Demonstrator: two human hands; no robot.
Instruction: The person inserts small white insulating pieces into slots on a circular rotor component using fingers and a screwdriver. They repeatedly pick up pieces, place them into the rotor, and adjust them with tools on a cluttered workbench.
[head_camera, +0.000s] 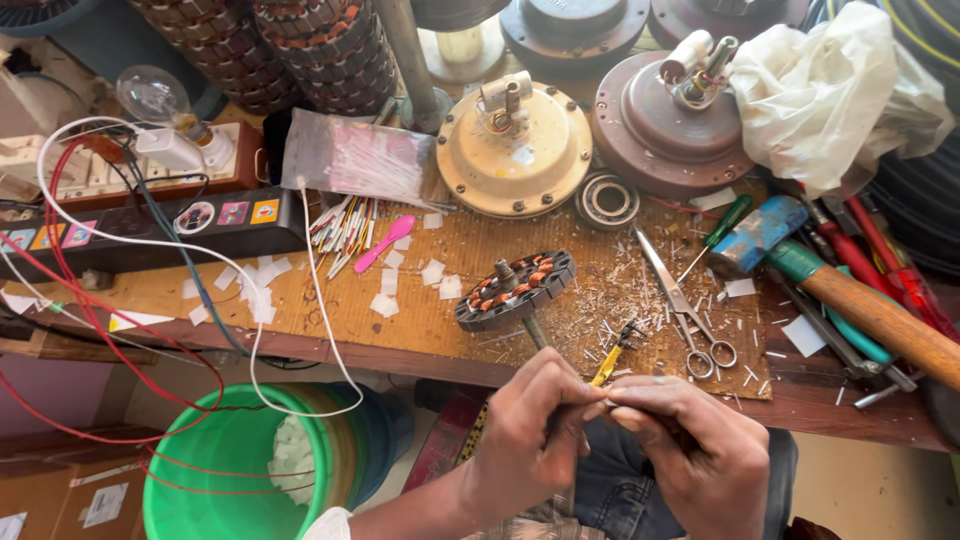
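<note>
My left hand (535, 430) and my right hand (690, 450) meet below the bench edge, fingertips pinched together on a thin yellow sleeved wire (607, 366) that rises toward the bench. Its frayed end (630, 332) lies near a round stator with copper windings (515, 289), which rests on its shaft on the wooden bench (420, 320). Scissors (685, 305) lie just right of the wire.
Two fan motor housings, cream (515, 150) and brown (665, 125), sit behind with a bearing (607, 200). A hammer (850, 295), screwdrivers (720, 232), a white rag (830, 90), a bag of sleeves (355, 160), a pink stick (385, 243), a bulb (155, 98) and a green bucket (235, 470) surround me.
</note>
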